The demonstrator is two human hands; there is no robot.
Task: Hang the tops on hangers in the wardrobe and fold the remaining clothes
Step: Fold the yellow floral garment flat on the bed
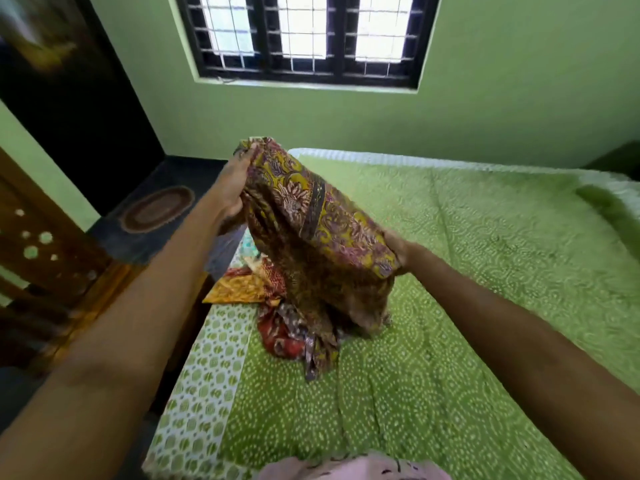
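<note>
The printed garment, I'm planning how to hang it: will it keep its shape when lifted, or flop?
Likely floppy: the garment sags between the left hand and right hand, its lower end trailing on the bed. Probably light, since it bunches in thin folds. It may slide off a hanger.

A home bedroom: a bed with green printed cover, green walls, a barred window.
</note>
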